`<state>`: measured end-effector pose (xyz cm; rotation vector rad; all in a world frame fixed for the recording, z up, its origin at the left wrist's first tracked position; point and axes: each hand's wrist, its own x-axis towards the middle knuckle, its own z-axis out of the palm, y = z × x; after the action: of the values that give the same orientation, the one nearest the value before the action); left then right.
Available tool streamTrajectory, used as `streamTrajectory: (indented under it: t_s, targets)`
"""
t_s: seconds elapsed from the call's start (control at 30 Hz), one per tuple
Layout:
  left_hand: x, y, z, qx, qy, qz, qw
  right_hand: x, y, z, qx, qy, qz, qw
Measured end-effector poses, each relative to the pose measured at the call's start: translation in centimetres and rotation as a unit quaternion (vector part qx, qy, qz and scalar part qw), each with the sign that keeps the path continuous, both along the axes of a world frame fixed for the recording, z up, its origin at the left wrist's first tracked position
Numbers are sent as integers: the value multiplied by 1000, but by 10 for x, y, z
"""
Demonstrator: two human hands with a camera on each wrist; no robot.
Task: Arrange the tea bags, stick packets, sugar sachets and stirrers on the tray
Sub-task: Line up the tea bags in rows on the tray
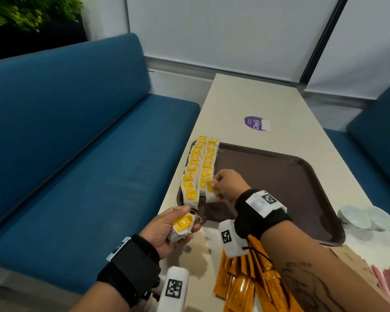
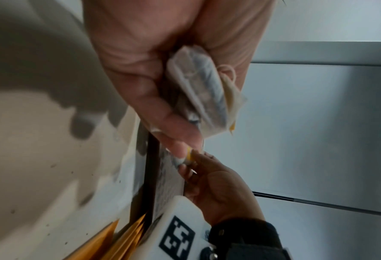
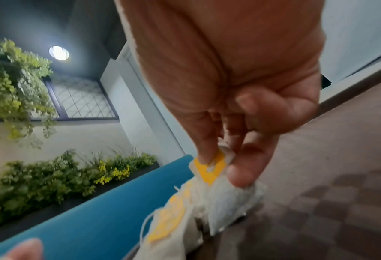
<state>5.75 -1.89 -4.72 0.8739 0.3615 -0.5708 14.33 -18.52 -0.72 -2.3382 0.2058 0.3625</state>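
— Brown tray (image 1: 291, 176) lies on the pale counter (image 1: 245, 97), yes? What is on it in the head view?

— Two rows of tea bags (image 1: 199, 164) with yellow tags lie along its left side, overlapping one another. The right hand (image 1: 231, 184) pinches one tea bag (image 1: 211, 191) at the near end of the right row. The left hand (image 1: 171, 226) is over the counter's near edge, just before the tray, fingers curled around a small bundle of tea bags (image 1: 181, 227). Orange stick packets (image 1: 241, 287) lie on the counter near the person, partly under the right forearm. Pink sachets (image 1: 385, 282) are at the right edge, and two white bowls (image 1: 367, 218) stand beside the tray.

— And the left wrist view?

— The left hand (image 2: 162, 61) grips the bundle (image 2: 203, 98) between thumb and palm. Farther on, the right hand (image 2: 220, 190) holds its bag by the tray's rim (image 2: 150, 176).

— The right wrist view?

— The right hand (image 3: 229, 88) has thumb and fingertips closed on the yellow tag of the bag (image 3: 227, 198), which touches the row (image 3: 174, 221) below it. This picture is blurred.
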Motion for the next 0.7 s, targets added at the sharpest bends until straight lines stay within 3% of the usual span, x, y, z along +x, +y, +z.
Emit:
streamTrajectory:
  t_s: [0.07, 0.27, 0.47, 0.57, 0.7]
  targets:
    - [1, 2, 0, -1, 1, 6, 1000, 6, 5, -7, -34, 34, 18, 999]
    - [3, 8, -2, 3, -1, 19, 1000, 14, 14, -13, 6, 67, -16, 998]
    - [3, 8, -6, 7, -2, 29, 1000, 14, 14, -10, 22, 62, -55, 996]
    - [5, 8, -6, 6, -3, 29, 1000, 9, 13, -6, 44, 15, -95, 994]
    - [6, 4, -5, 10, -4, 24, 1000, -6, 16, -3, 79, 22, -75, 994]
